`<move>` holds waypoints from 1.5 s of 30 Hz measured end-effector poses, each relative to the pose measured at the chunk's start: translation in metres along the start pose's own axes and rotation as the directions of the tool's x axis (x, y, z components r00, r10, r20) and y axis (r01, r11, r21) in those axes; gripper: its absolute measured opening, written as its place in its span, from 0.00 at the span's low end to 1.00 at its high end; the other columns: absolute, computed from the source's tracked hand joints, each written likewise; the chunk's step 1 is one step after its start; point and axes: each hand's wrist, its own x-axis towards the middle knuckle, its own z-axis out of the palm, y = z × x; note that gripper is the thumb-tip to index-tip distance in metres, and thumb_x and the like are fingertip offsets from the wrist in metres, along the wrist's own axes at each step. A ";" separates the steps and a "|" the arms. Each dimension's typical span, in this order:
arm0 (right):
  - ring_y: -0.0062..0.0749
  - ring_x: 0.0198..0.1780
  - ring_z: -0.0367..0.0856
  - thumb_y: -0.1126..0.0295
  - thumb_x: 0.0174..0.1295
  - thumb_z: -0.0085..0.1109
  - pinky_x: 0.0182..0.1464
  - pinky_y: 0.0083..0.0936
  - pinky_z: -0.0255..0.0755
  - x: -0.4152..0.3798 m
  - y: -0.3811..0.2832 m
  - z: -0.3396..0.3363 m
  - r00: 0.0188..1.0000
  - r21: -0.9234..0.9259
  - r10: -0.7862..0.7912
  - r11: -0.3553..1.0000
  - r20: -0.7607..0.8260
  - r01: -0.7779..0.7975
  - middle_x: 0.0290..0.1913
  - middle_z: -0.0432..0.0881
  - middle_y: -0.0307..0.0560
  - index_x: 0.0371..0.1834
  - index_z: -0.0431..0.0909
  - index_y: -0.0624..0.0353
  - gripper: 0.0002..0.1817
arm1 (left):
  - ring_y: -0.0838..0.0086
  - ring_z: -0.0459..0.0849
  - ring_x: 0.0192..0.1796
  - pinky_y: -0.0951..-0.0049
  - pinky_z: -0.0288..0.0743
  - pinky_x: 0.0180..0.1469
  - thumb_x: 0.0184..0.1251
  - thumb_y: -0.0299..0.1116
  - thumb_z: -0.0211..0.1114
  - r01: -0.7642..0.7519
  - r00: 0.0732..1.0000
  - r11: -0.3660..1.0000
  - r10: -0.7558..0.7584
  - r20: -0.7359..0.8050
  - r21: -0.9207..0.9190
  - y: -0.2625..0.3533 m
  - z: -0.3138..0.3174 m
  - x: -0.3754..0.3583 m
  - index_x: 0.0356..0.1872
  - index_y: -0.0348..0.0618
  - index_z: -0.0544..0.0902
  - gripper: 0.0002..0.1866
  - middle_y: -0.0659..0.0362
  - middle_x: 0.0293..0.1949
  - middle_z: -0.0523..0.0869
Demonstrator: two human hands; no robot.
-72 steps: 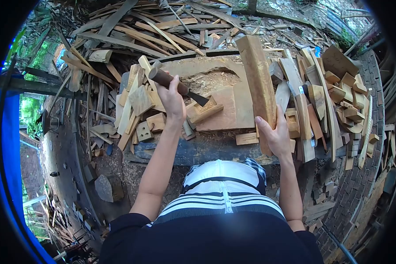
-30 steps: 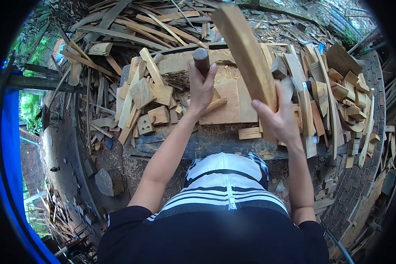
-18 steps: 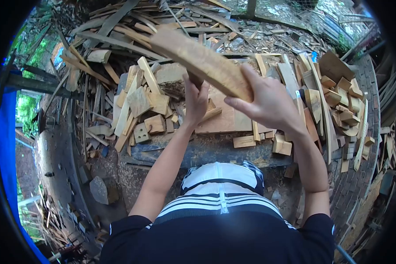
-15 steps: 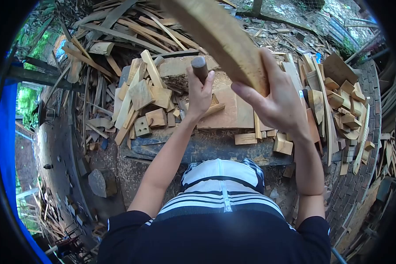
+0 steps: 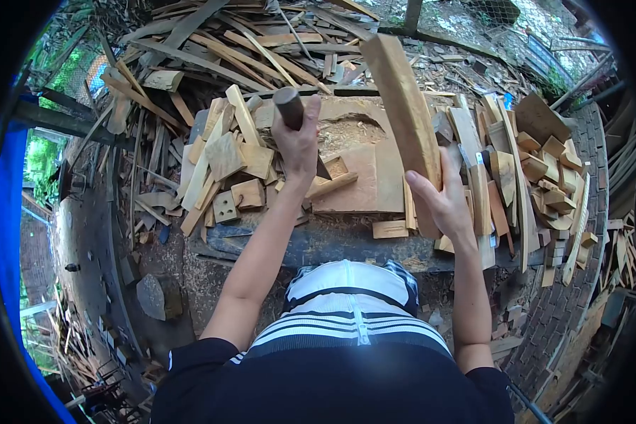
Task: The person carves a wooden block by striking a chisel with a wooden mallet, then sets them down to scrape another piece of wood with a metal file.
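My left hand (image 5: 298, 145) is wrapped round the dark handle of a chisel (image 5: 290, 106), its blade pointing down toward a small hollowed wooden piece (image 5: 336, 178). That piece lies on a flat wooden board (image 5: 357, 191) on the workbench. In my right hand (image 5: 444, 201) is a thick wooden bar (image 5: 401, 99), gripped near its lower end and slanting up to the left. The bar stands to the right of the chisel, apart from it.
Wooden offcuts (image 5: 226, 157) and a block with drilled holes (image 5: 225, 206) crowd the bench's left side. To the right lie long boards (image 5: 466, 141) and a heap of small blocks (image 5: 555, 169). Behind the bench, scrap strips (image 5: 247, 53) are piled up.
The wooden bar in my right hand has come down and away from the camera, now standing more upright. My left hand has shifted slightly left with the chisel, whose blade now shows.
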 end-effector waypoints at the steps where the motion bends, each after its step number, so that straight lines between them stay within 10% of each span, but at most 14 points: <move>1: 0.38 0.47 0.81 0.57 0.62 0.65 0.52 0.32 0.74 -0.004 0.007 -0.003 1.000 0.029 0.020 0.999 0.010 -0.020 0.48 0.81 0.56 0.61 0.69 0.68 0.31 | 0.83 0.71 0.22 0.79 0.66 0.25 0.67 0.45 0.70 -0.016 1.000 0.999 0.015 0.025 0.043 0.002 0.005 0.001 0.30 0.46 0.74 0.17 0.68 0.21 0.73; 4: 0.33 0.46 0.80 0.59 0.62 0.65 0.51 0.30 0.74 -0.016 0.011 -0.006 0.996 0.072 0.094 0.993 0.006 -0.094 0.47 0.81 0.53 0.62 0.68 0.68 0.30 | 0.84 0.71 0.19 0.79 0.63 0.21 0.65 0.47 0.73 -0.059 0.996 0.998 0.057 0.068 0.026 -0.012 0.013 0.006 0.19 0.45 0.73 0.23 0.70 0.17 0.72; 12: 0.30 0.45 0.80 0.59 0.63 0.65 0.51 0.27 0.74 -0.031 0.028 -0.006 0.989 0.102 0.137 0.986 -0.049 -0.132 0.44 0.81 0.50 0.58 0.70 0.67 0.27 | 0.85 0.73 0.16 0.83 0.66 0.18 0.66 0.44 0.72 0.017 0.968 0.999 -0.005 0.250 -0.046 -0.025 0.028 0.006 0.33 0.42 0.76 0.17 0.67 0.19 0.75; 15: 0.29 0.44 0.80 0.58 0.64 0.65 0.49 0.27 0.74 -0.032 0.032 -0.004 0.989 0.096 0.142 0.986 -0.051 -0.137 0.43 0.81 0.50 0.57 0.70 0.68 0.27 | 0.86 0.70 0.16 0.80 0.62 0.17 0.67 0.43 0.71 0.024 0.970 0.999 -0.012 0.244 -0.046 -0.027 0.030 0.010 0.20 0.43 0.75 0.21 0.69 0.15 0.73; 37: 0.31 0.45 0.81 0.57 0.62 0.66 0.48 0.28 0.75 -0.027 0.026 0.006 0.972 0.078 0.237 0.969 -0.009 -0.235 0.44 0.82 0.52 0.56 0.71 0.67 0.27 | 0.85 0.72 0.21 0.78 0.66 0.24 0.62 0.36 0.74 -0.060 0.989 0.998 0.057 0.134 0.022 -0.047 0.030 -0.007 0.21 0.40 0.77 0.17 0.67 0.17 0.76; 45: 0.27 0.38 0.81 0.69 0.57 0.66 0.38 0.32 0.76 -0.002 -0.056 -0.005 0.941 0.305 -0.220 0.906 -0.257 0.295 0.37 0.81 0.50 0.54 0.64 0.61 0.25 | 0.78 0.81 0.22 0.75 0.74 0.28 0.53 0.28 0.74 -0.331 0.940 0.933 0.314 0.132 0.143 -0.043 0.051 -0.021 0.27 0.40 0.79 0.09 0.59 0.19 0.81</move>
